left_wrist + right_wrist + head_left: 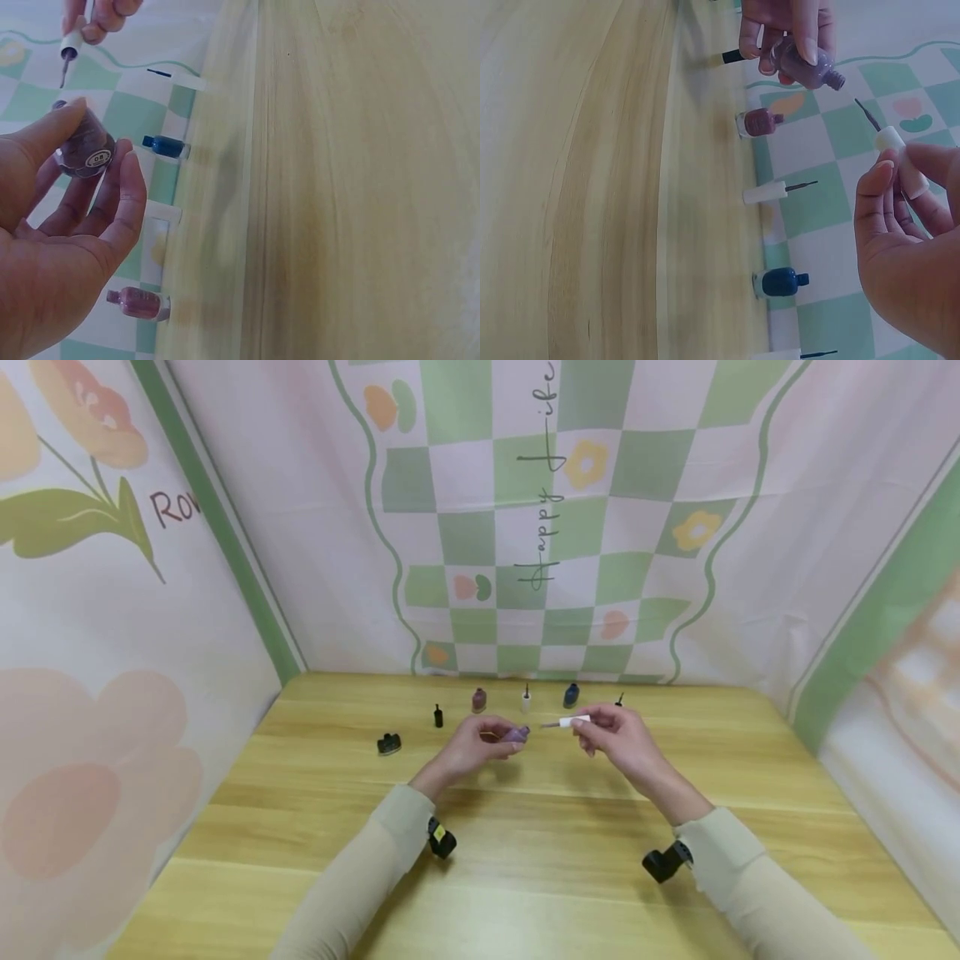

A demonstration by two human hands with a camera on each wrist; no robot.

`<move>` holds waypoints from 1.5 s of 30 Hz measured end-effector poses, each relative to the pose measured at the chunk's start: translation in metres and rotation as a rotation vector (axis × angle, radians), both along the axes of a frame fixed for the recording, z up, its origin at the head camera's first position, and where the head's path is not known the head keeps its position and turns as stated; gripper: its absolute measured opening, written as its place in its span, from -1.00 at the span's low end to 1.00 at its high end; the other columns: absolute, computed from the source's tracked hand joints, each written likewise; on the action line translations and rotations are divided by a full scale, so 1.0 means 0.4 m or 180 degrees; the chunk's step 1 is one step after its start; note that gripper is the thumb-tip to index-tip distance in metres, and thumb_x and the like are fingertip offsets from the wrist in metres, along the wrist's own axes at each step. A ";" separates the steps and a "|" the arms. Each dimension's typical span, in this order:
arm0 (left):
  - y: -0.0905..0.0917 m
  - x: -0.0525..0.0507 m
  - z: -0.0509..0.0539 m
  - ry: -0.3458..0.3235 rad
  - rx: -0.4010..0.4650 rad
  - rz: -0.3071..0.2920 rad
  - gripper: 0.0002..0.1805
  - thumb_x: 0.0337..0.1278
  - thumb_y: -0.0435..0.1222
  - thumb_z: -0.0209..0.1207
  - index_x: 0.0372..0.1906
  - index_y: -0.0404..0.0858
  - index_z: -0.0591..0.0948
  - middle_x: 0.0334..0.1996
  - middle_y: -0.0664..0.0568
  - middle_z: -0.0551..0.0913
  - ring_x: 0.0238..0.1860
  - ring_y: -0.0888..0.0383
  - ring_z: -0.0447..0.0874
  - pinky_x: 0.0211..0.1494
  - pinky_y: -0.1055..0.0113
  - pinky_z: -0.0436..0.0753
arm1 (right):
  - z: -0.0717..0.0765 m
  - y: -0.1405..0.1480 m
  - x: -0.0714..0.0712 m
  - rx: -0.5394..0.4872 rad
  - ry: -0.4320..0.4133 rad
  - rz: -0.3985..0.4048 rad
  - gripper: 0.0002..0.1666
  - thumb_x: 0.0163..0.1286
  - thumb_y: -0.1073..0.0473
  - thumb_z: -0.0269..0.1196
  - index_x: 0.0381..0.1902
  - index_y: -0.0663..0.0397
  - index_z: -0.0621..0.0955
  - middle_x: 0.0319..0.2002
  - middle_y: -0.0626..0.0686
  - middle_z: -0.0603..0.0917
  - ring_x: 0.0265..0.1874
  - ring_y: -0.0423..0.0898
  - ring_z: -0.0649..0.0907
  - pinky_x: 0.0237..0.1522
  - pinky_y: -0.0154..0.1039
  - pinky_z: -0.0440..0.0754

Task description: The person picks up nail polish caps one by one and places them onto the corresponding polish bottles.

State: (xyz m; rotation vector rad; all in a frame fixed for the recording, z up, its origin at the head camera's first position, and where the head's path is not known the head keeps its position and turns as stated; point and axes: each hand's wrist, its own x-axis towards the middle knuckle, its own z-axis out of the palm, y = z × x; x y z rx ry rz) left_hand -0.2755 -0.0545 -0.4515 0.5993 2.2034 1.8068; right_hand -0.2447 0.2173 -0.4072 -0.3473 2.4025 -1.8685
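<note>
My left hand (pixel 474 747) grips a purple nail polish bottle (pixel 516 736) between thumb and fingers, its uncapped neck tilted toward the right hand; the label at its base faces the left wrist view. My right hand (pixel 626 745) pinches a white brush cap (pixel 575 722), its thin brush pointing at the bottle's neck. A small gap separates brush and bottle. In the right wrist view the fingers of my right hand (pixel 904 217) are bent round the white cap (pixel 902 163), and the purple bottle (pixel 802 64) is in the other hand.
Along the table's (pixel 495 860) far side stand a mauve bottle (pixel 479 700), a white brush cap (pixel 527 698), a blue bottle (pixel 572 695) and, behind my right hand, another brush cap. A black brush cap (pixel 438 717) and a dark bottle (pixel 389 743) are at left. Patterned cloth (pixel 465 539) hangs behind.
</note>
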 end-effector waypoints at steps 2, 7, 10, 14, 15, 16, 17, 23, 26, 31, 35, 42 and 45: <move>-0.001 0.000 0.000 0.0025 -0.0021 -0.0019 -0.68 0.26 -0.30 0.38 0.07 -0.31 0.70 -0.11 -0.05 0.70 -0.16 0.12 0.71 -0.03 0.27 0.76 | 0.000 -0.003 -0.001 -0.0001 -0.0004 0.0010 -0.59 0.53 0.15 0.26 0.14 0.39 0.56 -0.31 0.06 0.67 -0.40 -0.16 0.62 -0.29 -0.19 0.72; -0.005 0.002 0.001 0.0136 -0.0107 -0.0061 -0.70 0.28 -0.27 0.38 0.07 -0.26 0.72 -0.11 -0.01 0.73 -0.19 0.14 0.71 -0.06 0.25 0.76 | -0.002 -0.008 -0.002 0.0018 -0.0019 0.0000 -0.60 0.53 0.14 0.26 0.12 0.37 0.57 -0.31 0.06 0.67 -0.40 -0.15 0.62 -0.29 -0.17 0.72; -0.006 0.003 0.001 0.0182 -0.0119 -0.0075 -0.71 0.29 -0.26 0.37 0.06 -0.25 0.73 -0.12 0.00 0.73 -0.21 0.15 0.70 -0.07 0.23 0.76 | -0.003 -0.011 -0.002 0.0010 -0.0007 0.0018 -0.61 0.53 0.15 0.26 0.11 0.38 0.58 -0.32 0.06 0.67 -0.41 -0.15 0.62 -0.32 -0.20 0.71; -0.006 0.003 0.000 0.0169 -0.0105 -0.0085 -0.71 0.30 -0.25 0.37 0.06 -0.24 0.74 -0.12 0.00 0.73 -0.21 0.14 0.70 -0.04 0.13 0.76 | -0.004 -0.013 -0.002 -0.0021 -0.0004 0.0047 -0.62 0.53 0.16 0.25 0.10 0.39 0.59 -0.33 0.06 0.67 -0.42 -0.15 0.62 -0.34 -0.24 0.70; -0.005 0.003 -0.001 0.0163 -0.0106 -0.0084 -0.71 0.30 -0.24 0.37 0.06 -0.23 0.74 -0.12 0.00 0.73 -0.21 0.14 0.70 -0.03 0.11 0.76 | -0.004 -0.013 -0.002 -0.0028 -0.0007 0.0050 -0.62 0.53 0.16 0.25 0.10 0.39 0.58 -0.33 0.06 0.67 -0.42 -0.14 0.62 -0.34 -0.24 0.70; -0.005 0.003 -0.002 0.0155 -0.0104 -0.0087 -0.71 0.30 -0.24 0.37 0.06 -0.23 0.74 -0.12 0.00 0.73 -0.20 0.14 0.70 -0.02 0.08 0.76 | -0.005 -0.014 -0.002 -0.0033 -0.0011 0.0051 -0.62 0.53 0.16 0.25 0.10 0.39 0.58 -0.33 0.05 0.67 -0.42 -0.14 0.62 -0.34 -0.24 0.70; -0.004 0.002 -0.002 0.0144 -0.0096 -0.0088 -0.70 0.30 -0.24 0.37 0.07 -0.23 0.74 -0.12 0.00 0.74 -0.20 0.14 0.70 -0.01 0.06 0.76 | -0.006 -0.014 -0.001 -0.0035 -0.0016 0.0047 -0.62 0.54 0.15 0.25 0.10 0.38 0.58 -0.33 0.05 0.67 -0.41 -0.15 0.62 -0.33 -0.24 0.71; 0.000 0.001 -0.006 0.0112 -0.0072 -0.0067 -0.71 0.28 -0.25 0.38 0.05 -0.23 0.75 -0.13 0.00 0.76 -0.21 0.14 0.70 -0.01 0.04 0.76 | -0.012 -0.014 -0.004 -0.0063 -0.0002 0.0057 -0.62 0.53 0.17 0.25 0.11 0.39 0.58 -0.32 0.04 0.67 -0.40 -0.15 0.62 -0.32 -0.24 0.71; 0.001 0.000 -0.008 0.0104 -0.0075 -0.0050 -0.72 0.27 -0.25 0.38 0.04 -0.22 0.75 -0.14 0.00 0.75 -0.21 0.15 0.69 0.00 0.03 0.75 | -0.016 -0.016 -0.006 -0.0081 0.0011 0.0072 -0.63 0.53 0.19 0.25 0.11 0.40 0.59 -0.33 0.04 0.68 -0.40 -0.15 0.62 -0.33 -0.26 0.70; 0.003 0.001 -0.003 0.0124 -0.0118 -0.0055 -0.72 0.27 -0.24 0.39 0.04 -0.20 0.75 -0.15 0.02 0.75 -0.21 0.14 0.69 -0.02 0.07 0.76 | -0.019 -0.018 -0.006 -0.0111 0.0027 0.0075 -0.65 0.53 0.20 0.25 0.09 0.40 0.59 -0.32 0.04 0.68 -0.41 -0.15 0.63 -0.36 -0.31 0.69; 0.004 0.002 -0.002 0.0135 -0.0139 -0.0051 -0.73 0.27 -0.23 0.39 0.03 -0.18 0.76 -0.15 0.02 0.75 -0.21 0.14 0.69 -0.02 0.07 0.76 | -0.021 -0.018 -0.007 -0.0090 0.0020 0.0066 -0.65 0.53 0.20 0.25 0.09 0.39 0.60 -0.30 0.05 0.69 -0.40 -0.15 0.63 -0.34 -0.29 0.70; 0.004 0.004 -0.001 0.0132 -0.0176 -0.0041 -0.73 0.27 -0.24 0.38 0.03 -0.18 0.76 -0.14 0.03 0.75 -0.21 0.15 0.68 -0.06 0.19 0.76 | -0.025 -0.019 -0.008 -0.0062 0.0008 0.0063 -0.66 0.52 0.20 0.26 0.08 0.39 0.60 -0.30 0.06 0.70 -0.40 -0.16 0.63 -0.33 -0.28 0.70; 0.004 0.006 0.000 0.0111 -0.0171 -0.0040 -0.73 0.27 -0.25 0.38 0.04 -0.19 0.75 -0.15 0.03 0.76 -0.20 0.15 0.68 -0.06 0.19 0.75 | -0.025 -0.019 -0.008 -0.0057 0.0015 0.0077 -0.65 0.52 0.20 0.26 0.09 0.39 0.59 -0.30 0.05 0.70 -0.40 -0.16 0.63 -0.33 -0.28 0.70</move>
